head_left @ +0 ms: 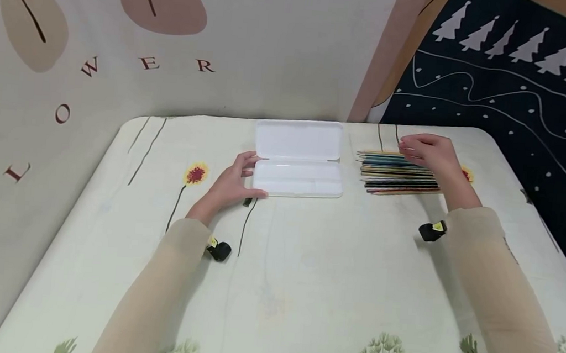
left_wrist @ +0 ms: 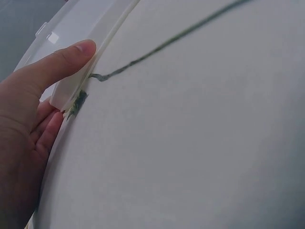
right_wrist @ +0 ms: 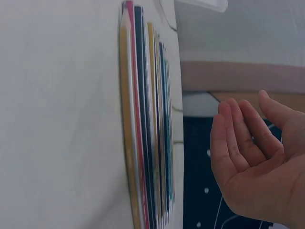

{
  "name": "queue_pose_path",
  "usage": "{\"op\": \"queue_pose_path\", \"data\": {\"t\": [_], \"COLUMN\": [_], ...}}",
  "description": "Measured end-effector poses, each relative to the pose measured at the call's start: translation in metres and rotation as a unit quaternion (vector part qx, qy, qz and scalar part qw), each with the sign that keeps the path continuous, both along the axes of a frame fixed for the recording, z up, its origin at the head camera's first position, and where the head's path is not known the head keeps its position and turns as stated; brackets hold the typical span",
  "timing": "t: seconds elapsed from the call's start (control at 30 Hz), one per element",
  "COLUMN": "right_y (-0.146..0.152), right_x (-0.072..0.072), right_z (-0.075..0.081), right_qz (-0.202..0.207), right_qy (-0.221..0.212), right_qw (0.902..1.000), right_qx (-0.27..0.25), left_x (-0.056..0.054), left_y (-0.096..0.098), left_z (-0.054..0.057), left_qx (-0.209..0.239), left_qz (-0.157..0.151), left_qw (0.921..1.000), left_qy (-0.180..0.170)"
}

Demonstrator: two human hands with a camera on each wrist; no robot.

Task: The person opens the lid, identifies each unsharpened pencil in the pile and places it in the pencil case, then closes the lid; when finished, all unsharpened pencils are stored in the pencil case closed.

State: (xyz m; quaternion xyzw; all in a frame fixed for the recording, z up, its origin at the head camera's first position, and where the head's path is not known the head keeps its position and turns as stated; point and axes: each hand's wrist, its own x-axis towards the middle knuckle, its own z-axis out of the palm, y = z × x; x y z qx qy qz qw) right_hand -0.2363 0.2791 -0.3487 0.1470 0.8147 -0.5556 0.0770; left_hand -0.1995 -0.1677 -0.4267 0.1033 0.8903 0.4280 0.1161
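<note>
A white hinged plastic case (head_left: 297,176) lies with its lid (head_left: 298,139) raised at the back. My left hand (head_left: 231,183) grips its left end, thumb at the front corner and fingers around the left side. In the left wrist view, the thumb (left_wrist: 71,59) lies over the case's edge and the other fingertips are lower, beside the corner. A row of colored pencils (head_left: 398,174) lies side by side to the right of the case. Over the far side of these pencils hovers my right hand (head_left: 432,152). The right wrist view shows its fingers (right_wrist: 238,138) loosely bent with nothing held.
A pale flower-printed cloth (head_left: 305,278) covers the table. Behind it hangs a light curtain-like sheet (head_left: 282,60), with a dark tree-patterned cloth (head_left: 498,99) at the right. A black wrist camera sits at each cuff, close to the tabletop.
</note>
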Motion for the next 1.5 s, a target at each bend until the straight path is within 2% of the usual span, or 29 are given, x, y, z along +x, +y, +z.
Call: {"op": "queue_pose_path", "data": {"t": [0.03,0.13,0.23,0.3,0.47,0.57,0.63,0.7,0.8,0.87,1.1,1.27,1.37,1.5], "right_y": [0.009,0.032,0.054,0.063,0.079,0.082,0.084,0.084,0.086,0.087,0.093,0.098,0.101,0.102], "right_x": [0.0,0.003,0.005,0.009,0.022,0.031,0.035,0.041,0.046,0.048,0.049,0.049,0.049,0.045], "right_z": [-0.004,-0.016,-0.029,-0.031,-0.031,-0.028,-0.028,-0.026,-0.025,-0.024,-0.026,-0.03,-0.033,-0.04], "right_qz": [-0.003,0.001,-0.004,-0.011,-0.028,-0.029,-0.051,-0.048,-0.056,-0.042,-0.045,-0.039,-0.014,0.04], "right_qy": [0.006,0.025,0.027,0.022,0.013,0.015,0.01,0.008,-0.006,-0.012,-0.04,-0.083,-0.1,-0.08], "right_qw": [0.9999,0.9997,0.9996,0.9997,0.9994,0.9995,0.9986,0.9985,0.998,0.9979,0.9963,0.9927,0.9875,0.98], "right_qx": [-0.014,-0.004,-0.011,0.005,-0.012,0.006,-0.003,0.023,0.028,0.047,0.061,0.079,0.121,0.178], "left_x": [0.0,0.0,-0.001,-0.002,-0.002,-0.002,-0.002,-0.002,-0.002,-0.002,-0.003,-0.003,-0.003,-0.003], "left_y": [0.0,0.0,0.0,0.0,0.001,0.001,0.001,0.002,0.003,0.003,0.003,0.002,0.001,0.0], "left_z": [0.0,-0.001,-0.003,-0.005,-0.006,-0.004,-0.003,-0.003,-0.002,-0.002,-0.003,-0.003,-0.001,0.0], "left_qx": [-0.001,-0.002,0.0,0.001,-0.006,-0.005,0.001,0.002,0.0,-0.001,0.001,0.0,-0.002,-0.006], "left_qz": [0.002,0.004,0.006,0.006,0.007,0.008,0.008,0.008,0.008,0.007,0.006,0.008,0.011,0.015], "left_qw": [1.0,1.0,0.9999,0.9999,0.9999,0.9999,0.9999,0.9999,0.9999,0.9999,0.9999,0.9999,0.9998,0.9996], "left_qy": [-0.002,-0.007,-0.009,-0.008,-0.006,-0.007,-0.011,-0.012,-0.012,-0.011,-0.009,-0.013,-0.017,-0.021]}}
